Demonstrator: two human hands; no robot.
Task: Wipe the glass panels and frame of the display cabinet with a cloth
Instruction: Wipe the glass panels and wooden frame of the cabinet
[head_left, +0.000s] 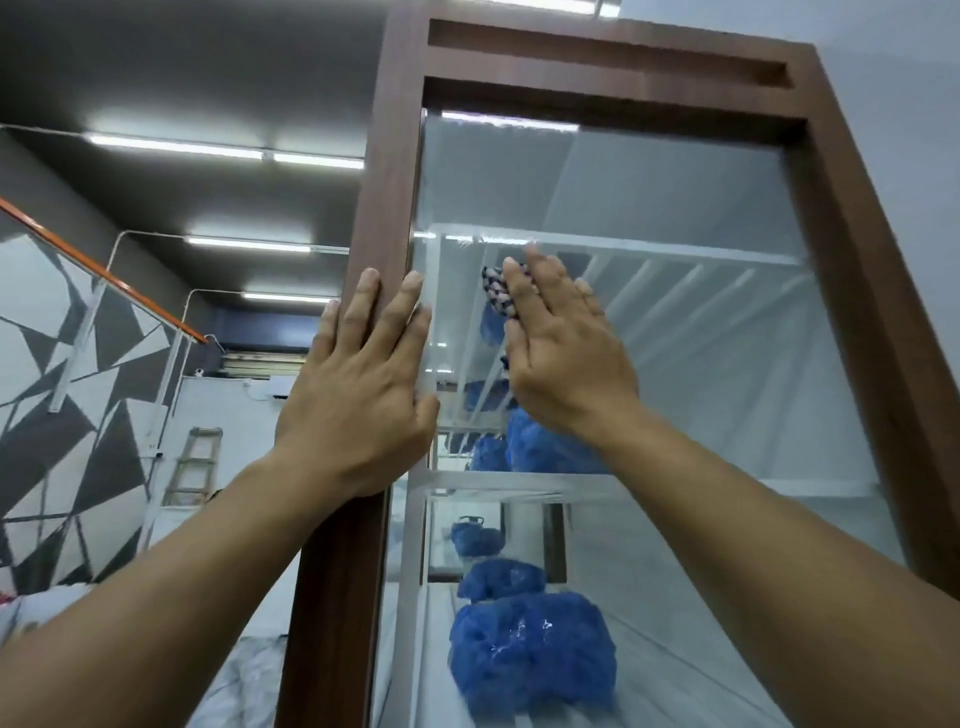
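The display cabinet has a brown wooden frame (384, 171) and a tall front glass panel (675, 322). My left hand (363, 395) lies flat on the frame's left post, fingers straight, fingertips reaching onto the glass edge. My right hand (561, 353) presses a patterned dark-and-white cloth (496, 291) flat against the glass, near the upper glass shelf. Most of the cloth is hidden under my palm; only its upper left part shows.
Blue bundles (530, 654) sit on the glass shelves inside the cabinet. To the left are a stair railing with an orange handrail (104, 270), a black-and-white patterned wall and a wooden ladder (195, 462). Ceiling tube lights run overhead.
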